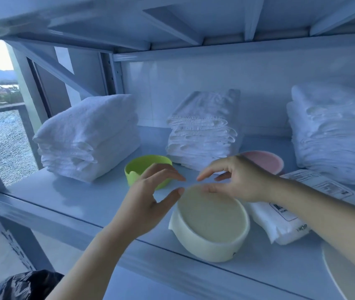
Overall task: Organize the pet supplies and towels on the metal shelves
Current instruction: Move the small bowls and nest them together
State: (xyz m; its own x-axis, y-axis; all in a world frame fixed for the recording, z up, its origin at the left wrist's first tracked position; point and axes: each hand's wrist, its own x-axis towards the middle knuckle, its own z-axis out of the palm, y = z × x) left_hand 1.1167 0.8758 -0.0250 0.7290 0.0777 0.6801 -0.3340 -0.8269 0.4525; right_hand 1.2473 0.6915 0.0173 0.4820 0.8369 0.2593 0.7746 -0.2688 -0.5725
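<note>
**Position of task item.** A cream bowl (211, 221) stands at the front edge of the shelf (75, 198), slightly right of centre. It is round, so no long axis applies.

**Hands.** The left hand (148, 195) and right hand (241, 180) are held over the bowl's far rim, with the fingertips almost meeting above it. The fingers of both hands are loosely curved and spread, and nothing is gripped. The left thumb lies just beside the far-left rim and the right thumb lies over the far rim. Contact cannot be confirmed for either.

**Governing relation.** The bowl lies below the fingertips and toward the person. Neither hand is clearly nearer, as one is placed at each side of the rim. A two-handed take is judged likely, and for that the hands would have to be lowered and parted round the rim.

**Containers.**
- A flat pale surface is seen in the top of the cream bowl. Whether this is a floor or an upturned base cannot be told.
- A green bowl (142, 164) stands behind the left hand. Nothing is seen in it.
- A pink bowl (263, 161) stands behind the right hand, and its inside is largely hidden.

**Other items.** Three stacks of towels (90, 135) are ranged along the back. A white packet (280, 219) lies just beside the cream bowl, on the right.
</note>
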